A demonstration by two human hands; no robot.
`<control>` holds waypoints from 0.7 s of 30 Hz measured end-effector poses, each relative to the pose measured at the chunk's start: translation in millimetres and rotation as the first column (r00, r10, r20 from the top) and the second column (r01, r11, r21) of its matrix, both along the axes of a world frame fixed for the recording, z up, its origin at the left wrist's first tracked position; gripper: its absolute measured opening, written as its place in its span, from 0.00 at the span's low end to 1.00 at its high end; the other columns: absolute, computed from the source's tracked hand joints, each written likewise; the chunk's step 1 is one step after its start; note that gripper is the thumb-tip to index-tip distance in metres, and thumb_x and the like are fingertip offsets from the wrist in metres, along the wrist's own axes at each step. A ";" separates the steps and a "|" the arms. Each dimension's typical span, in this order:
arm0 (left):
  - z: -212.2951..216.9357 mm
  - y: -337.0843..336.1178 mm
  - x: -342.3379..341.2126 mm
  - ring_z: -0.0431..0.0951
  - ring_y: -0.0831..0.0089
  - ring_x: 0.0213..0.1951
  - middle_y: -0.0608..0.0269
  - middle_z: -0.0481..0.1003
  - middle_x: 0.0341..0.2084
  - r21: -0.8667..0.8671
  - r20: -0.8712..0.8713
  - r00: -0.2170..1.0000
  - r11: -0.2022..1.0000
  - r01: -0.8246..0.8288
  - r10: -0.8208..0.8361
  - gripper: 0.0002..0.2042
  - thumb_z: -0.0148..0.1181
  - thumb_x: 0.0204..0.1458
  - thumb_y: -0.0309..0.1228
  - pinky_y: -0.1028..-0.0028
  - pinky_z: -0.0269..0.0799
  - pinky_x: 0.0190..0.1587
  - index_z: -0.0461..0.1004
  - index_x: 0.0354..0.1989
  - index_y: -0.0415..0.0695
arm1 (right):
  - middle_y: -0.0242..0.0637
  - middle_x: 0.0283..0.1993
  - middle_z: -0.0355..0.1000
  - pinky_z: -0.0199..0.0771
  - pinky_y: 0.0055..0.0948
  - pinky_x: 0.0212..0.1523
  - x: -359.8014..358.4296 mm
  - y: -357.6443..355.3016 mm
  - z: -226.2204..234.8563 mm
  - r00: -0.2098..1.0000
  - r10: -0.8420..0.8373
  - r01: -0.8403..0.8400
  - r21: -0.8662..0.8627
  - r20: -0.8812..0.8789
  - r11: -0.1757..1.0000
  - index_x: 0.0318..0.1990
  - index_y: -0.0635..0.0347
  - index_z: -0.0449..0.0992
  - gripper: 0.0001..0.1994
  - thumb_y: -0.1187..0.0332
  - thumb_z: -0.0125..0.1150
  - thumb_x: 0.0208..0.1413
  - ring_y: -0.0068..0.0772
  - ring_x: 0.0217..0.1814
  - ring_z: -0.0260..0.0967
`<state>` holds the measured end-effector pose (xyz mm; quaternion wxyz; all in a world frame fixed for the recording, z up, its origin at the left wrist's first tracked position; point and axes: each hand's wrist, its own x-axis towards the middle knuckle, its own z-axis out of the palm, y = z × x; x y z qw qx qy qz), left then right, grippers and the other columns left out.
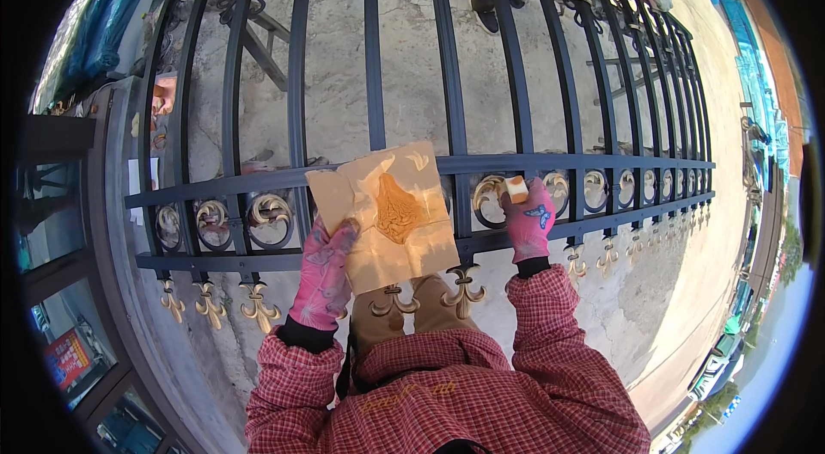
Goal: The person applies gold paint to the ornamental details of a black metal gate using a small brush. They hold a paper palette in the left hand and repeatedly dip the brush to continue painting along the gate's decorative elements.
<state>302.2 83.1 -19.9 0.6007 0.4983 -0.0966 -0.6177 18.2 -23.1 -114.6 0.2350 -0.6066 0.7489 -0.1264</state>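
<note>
Against the lower rails of a black iron gate, two pink-gloved hands work with gold paint.

Nearest, the left hand (324, 273) grips the bottom corner of a cardboard sheet (391, 213) smeared with a gold paint blob, pressed flat against the gate (369, 93); it looks light, bendable, best held by clean edges. Further right, the right hand (528, 226) pinches a small sponge (516, 189) to a gold ring ornament (490, 196). No containers show.
</note>
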 end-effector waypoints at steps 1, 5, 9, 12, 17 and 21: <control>0.6 -0.5 1.1 0.70 0.79 0.47 0.67 0.70 0.46 0.008 0.001 1.000 1.000 0.002 -0.002 0.17 0.50 0.57 0.24 0.77 0.67 0.51 0.63 0.56 0.43 | 0.45 0.35 0.71 0.71 0.39 0.34 2.6 1.4 3.3 1.000 0.005 -0.005 -0.009 -0.012 1.000 0.33 0.61 0.68 0.18 0.64 0.71 0.39 0.49 0.36 0.71; -3.7 -5.7 -0.1 0.70 0.80 0.47 0.68 0.70 0.45 -0.003 0.006 0.999 0.999 0.048 -0.048 0.17 0.51 0.57 0.25 0.78 0.66 0.51 0.64 0.56 0.43 | 0.44 0.34 0.70 0.70 0.39 0.33 12.0 -5.4 -3.6 0.993 0.117 -0.113 -0.101 0.035 0.988 0.33 0.60 0.67 0.19 0.63 0.71 0.39 0.48 0.35 0.71; 2.1 -10.0 -3.7 0.70 0.80 0.46 0.70 0.70 0.44 0.035 0.036 0.999 0.999 0.033 -0.035 0.19 0.54 0.56 0.27 0.78 0.66 0.51 0.63 0.56 0.44 | 0.45 0.32 0.71 0.71 0.39 0.34 -1.7 3.8 0.8 0.998 -0.033 0.037 -0.066 0.057 0.997 0.34 0.61 0.68 0.18 0.63 0.70 0.40 0.48 0.34 0.72; -9.6 -9.3 -1.4 0.70 0.79 0.46 0.70 0.70 0.44 0.047 0.044 0.996 0.996 0.077 -0.079 0.22 0.58 0.54 0.31 0.76 0.67 0.51 0.63 0.57 0.44 | 0.44 0.31 0.71 0.71 0.38 0.34 -2.1 0.9 1.5 0.998 -0.031 0.034 -0.065 0.048 0.997 0.32 0.61 0.68 0.17 0.63 0.70 0.40 0.48 0.33 0.72; -7.5 -11.6 -7.4 0.70 0.82 0.43 0.72 0.70 0.40 -0.021 -0.067 0.997 0.999 0.041 -0.042 0.16 0.52 0.57 0.24 0.79 0.67 0.49 0.66 0.53 0.44 | 0.44 0.31 0.74 0.73 0.32 0.33 -12.7 18.3 33.1 0.981 -0.112 0.114 -0.005 0.157 0.993 0.34 0.63 0.71 0.15 0.67 0.68 0.41 0.40 0.32 0.74; -13.0 -14.8 -8.3 0.69 0.82 0.42 0.72 0.70 0.40 0.001 -0.089 0.993 0.997 0.083 -0.082 0.15 0.52 0.57 0.24 0.79 0.66 0.49 0.66 0.54 0.45 | 0.37 0.32 0.75 0.73 0.25 0.33 -23.4 25.4 65.5 0.918 -0.132 0.163 -0.051 0.374 0.985 0.40 0.63 0.73 0.16 0.73 0.69 0.41 0.26 0.31 0.72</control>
